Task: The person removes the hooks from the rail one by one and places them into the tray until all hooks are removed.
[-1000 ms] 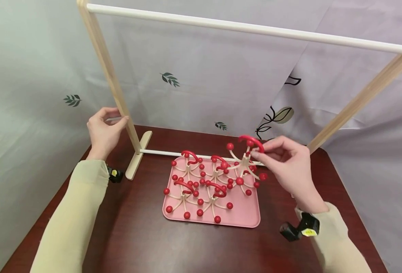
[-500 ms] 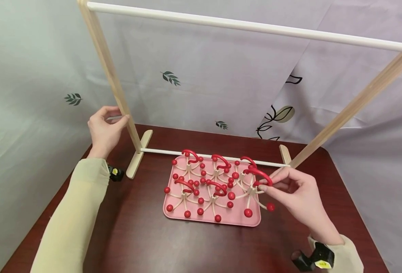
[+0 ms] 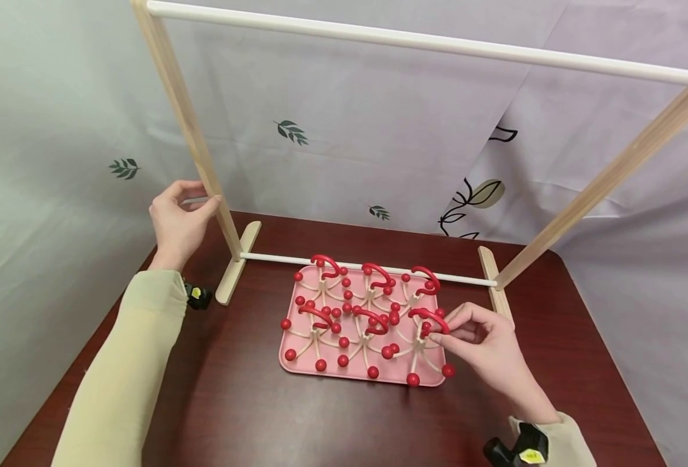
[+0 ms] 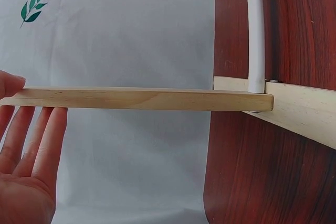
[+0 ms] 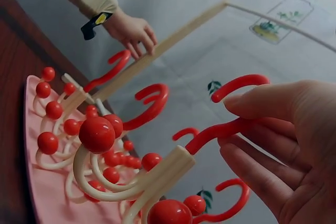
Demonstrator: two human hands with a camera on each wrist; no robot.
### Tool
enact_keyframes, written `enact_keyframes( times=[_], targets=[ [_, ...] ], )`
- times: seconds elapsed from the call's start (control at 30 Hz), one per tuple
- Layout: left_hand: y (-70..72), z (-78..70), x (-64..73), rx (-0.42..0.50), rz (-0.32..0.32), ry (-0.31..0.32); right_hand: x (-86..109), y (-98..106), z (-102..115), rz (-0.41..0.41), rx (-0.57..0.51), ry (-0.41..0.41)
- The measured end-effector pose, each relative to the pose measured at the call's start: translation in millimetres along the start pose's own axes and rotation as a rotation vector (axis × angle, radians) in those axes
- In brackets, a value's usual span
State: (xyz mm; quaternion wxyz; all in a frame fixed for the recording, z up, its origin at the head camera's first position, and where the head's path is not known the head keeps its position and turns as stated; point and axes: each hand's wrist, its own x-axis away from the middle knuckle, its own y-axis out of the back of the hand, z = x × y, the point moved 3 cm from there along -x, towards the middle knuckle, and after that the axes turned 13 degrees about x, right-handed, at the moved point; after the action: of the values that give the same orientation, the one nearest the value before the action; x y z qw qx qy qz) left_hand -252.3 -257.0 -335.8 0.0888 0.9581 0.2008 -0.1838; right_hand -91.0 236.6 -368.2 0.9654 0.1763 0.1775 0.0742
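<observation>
My left hand (image 3: pixel 177 227) holds the left wooden upright (image 4: pixel 142 99) of a rack, thumb on one side and fingers on the other. My right hand (image 3: pixel 487 347) pinches the red hook of a small cream hanger (image 3: pixel 418 347) with curved arms tipped in red balls. In the right wrist view, thumb and fingers meet around that red hook (image 5: pixel 215 132). This hanger is upright at the front right corner of a pink tray (image 3: pixel 338 376), its lower balls at the tray's front rim. Several matching hangers (image 3: pixel 315 335) stand on the tray, hooks up.
A white top bar (image 3: pixel 426 44) spans the rack above the tray, and a white lower bar (image 3: pixel 280 259) runs behind it. The right upright (image 3: pixel 601 185) leans outward in view, its foot (image 3: pixel 498 298) near my right hand. Dark red tabletop (image 3: pixel 250 402) lies in front.
My right hand has brought the hanger down from above the tray's back right, first swinging right and toward me, then slightly left to the front right corner. My left hand stays on the upright.
</observation>
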Motion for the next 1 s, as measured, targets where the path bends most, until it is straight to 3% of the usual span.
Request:
enact_keyframes(
  times=[0.37, 0.8, 1.0],
  targets=[
    [-1.2, 0.1, 1.1, -0.014, 0.002, -0.007, 5.4, -11.8, -24.3, 0.030, -0.057, -0.064],
    [1.6, 3.1, 2.9, -0.002, 0.010, 0.010, 7.8, -13.0, -48.8, 0.008, -0.021, -0.108],
    [7.7, 2.2, 10.0, -0.020, 0.044, 0.003, 10.9, -11.0, -56.5, -0.009, -0.001, -0.132]
  ],
)
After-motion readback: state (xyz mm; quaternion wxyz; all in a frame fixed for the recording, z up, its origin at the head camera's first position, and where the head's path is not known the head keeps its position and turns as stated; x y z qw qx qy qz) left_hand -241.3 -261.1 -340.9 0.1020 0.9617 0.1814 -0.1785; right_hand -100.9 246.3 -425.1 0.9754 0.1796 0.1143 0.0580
